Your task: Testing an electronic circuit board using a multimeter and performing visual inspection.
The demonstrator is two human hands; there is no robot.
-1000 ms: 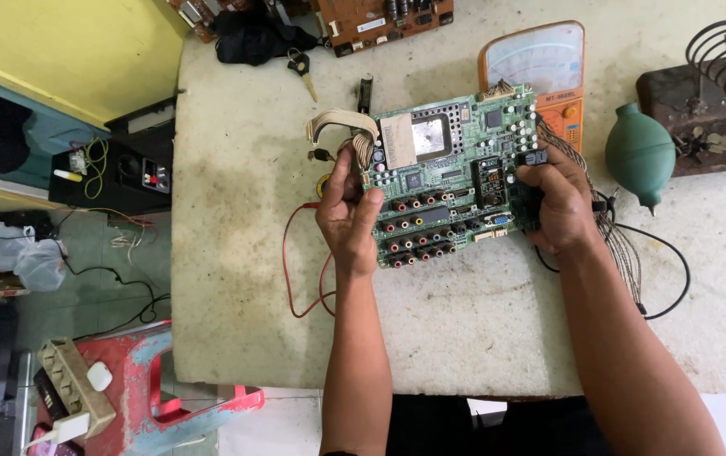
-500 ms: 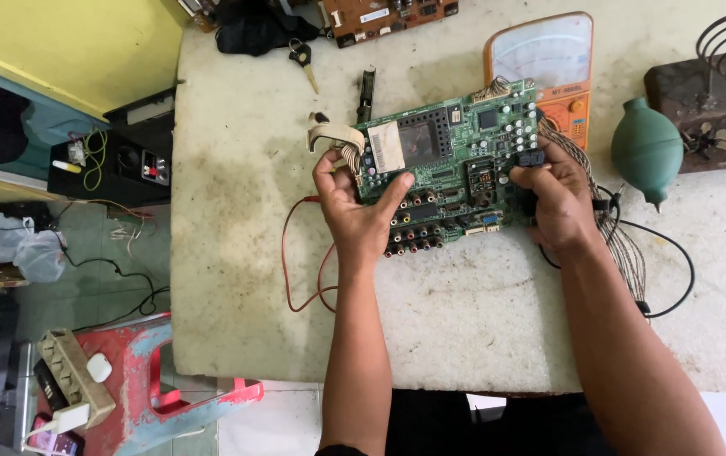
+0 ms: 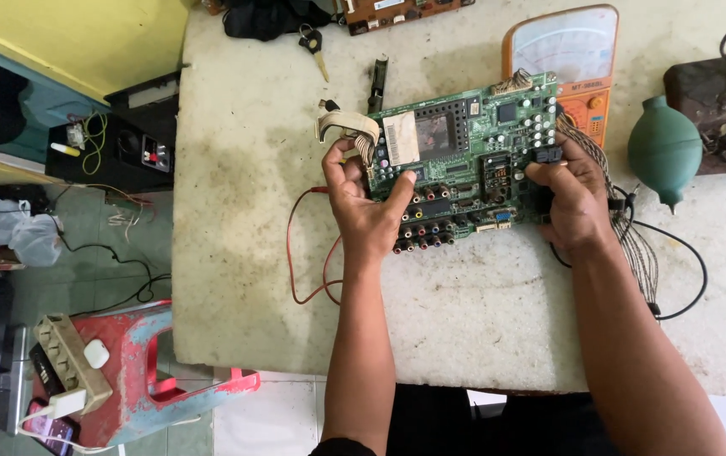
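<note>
Head view: worn pale bench (image 3: 481, 321) fills most of the frame, stained, with a drop to the floor at left. Green circuit board (image 3: 464, 173) held over the bench at far centre, component side up, tilted a little, not lying flat. Left hand (image 3: 363, 207) clamped on the board's left edge, thumb on top, fingers curled under beside a beige ribbon cable (image 3: 346, 127). Right hand (image 3: 570, 198) clamped on the right edge, over a bundle of thin wires (image 3: 633, 245) trailing to the near right. Judged stage: board is lifted and under inspection; no probe or tool is in either hand, so any testing or repair looks not yet begun. Orange meter (image 3: 566, 51) lies just behind the board, partly hidden by it; its red lead (image 3: 295, 245) loops on the bench left of the left wrist, unused. Green rubber blower bulb (image 3: 663, 150) sits right of the board, well clear. Key (image 3: 314, 44) at far left-centre. Containers: none on the bench; on the floor at near left a red stool (image 3: 160, 380) carries a power strip (image 3: 72, 363), nothing else to tell in it.
</note>
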